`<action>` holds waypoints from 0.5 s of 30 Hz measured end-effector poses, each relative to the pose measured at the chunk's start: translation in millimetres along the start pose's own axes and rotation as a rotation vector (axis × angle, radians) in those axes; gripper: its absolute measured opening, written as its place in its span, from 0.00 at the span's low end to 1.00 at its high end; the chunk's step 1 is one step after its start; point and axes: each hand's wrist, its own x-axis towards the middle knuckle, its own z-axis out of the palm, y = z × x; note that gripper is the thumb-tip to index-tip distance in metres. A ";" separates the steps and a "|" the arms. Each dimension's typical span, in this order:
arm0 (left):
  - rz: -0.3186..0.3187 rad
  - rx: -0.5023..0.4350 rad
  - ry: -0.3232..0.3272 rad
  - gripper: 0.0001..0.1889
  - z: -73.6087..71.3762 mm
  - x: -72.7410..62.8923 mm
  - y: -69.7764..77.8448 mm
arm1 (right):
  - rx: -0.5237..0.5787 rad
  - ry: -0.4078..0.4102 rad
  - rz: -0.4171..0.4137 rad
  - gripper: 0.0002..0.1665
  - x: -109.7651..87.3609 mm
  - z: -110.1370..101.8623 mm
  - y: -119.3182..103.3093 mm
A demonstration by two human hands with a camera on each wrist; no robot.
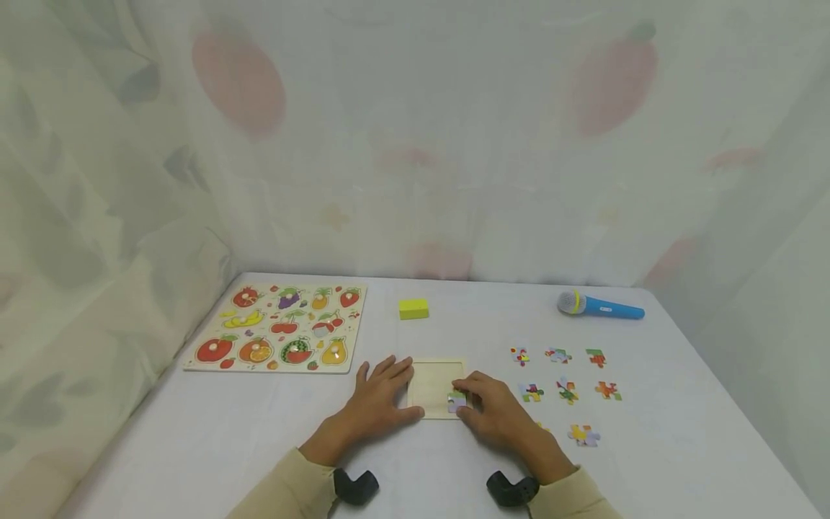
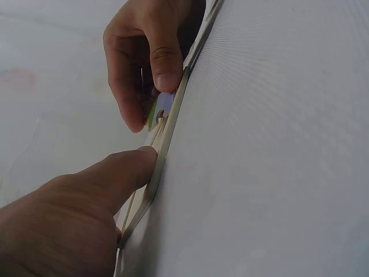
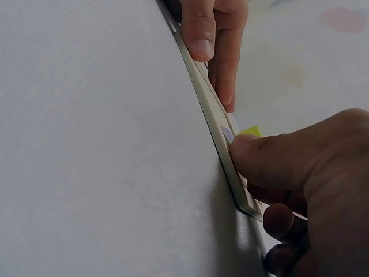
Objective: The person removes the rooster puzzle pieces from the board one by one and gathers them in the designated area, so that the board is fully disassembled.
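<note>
A small, square, shallow wooden puzzle tray [image 1: 428, 378] lies on the white table between the hands. My left hand [image 1: 381, 401] rests along its left side, fingers spread and thumb on the near left corner. At the tray's near right corner, my right hand [image 1: 498, 412] pinches a jigsaw piece [image 1: 457, 404] in lilac and green between thumb and fingers. That piece [image 2: 165, 104] also shows under the right thumb in the left wrist view, down at the tray's rim. In the right wrist view the right thumb covers most of it.
Several loose jigsaw pieces [image 1: 567, 391] lie right of the tray, one partly hidden by the right wrist. Farther back are a yellow block [image 1: 413, 310] and a blue toy microphone [image 1: 612, 308]. A fruit peg puzzle board [image 1: 350, 339] lies at the back left. Curtains enclose the table.
</note>
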 end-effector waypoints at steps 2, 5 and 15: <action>-0.002 -0.001 0.001 0.42 -0.7 -0.4 0.4 | 0.000 0.001 -0.002 0.22 -0.2 -0.7 -0.8; -0.003 -0.001 0.002 0.42 -0.5 -0.5 0.3 | -0.004 0.016 -0.003 0.23 -0.2 -2.3 -1.4; 0.017 0.005 0.018 0.42 1.8 0.3 -1.4 | 0.012 0.132 -0.112 0.22 -1.1 -19.2 -6.3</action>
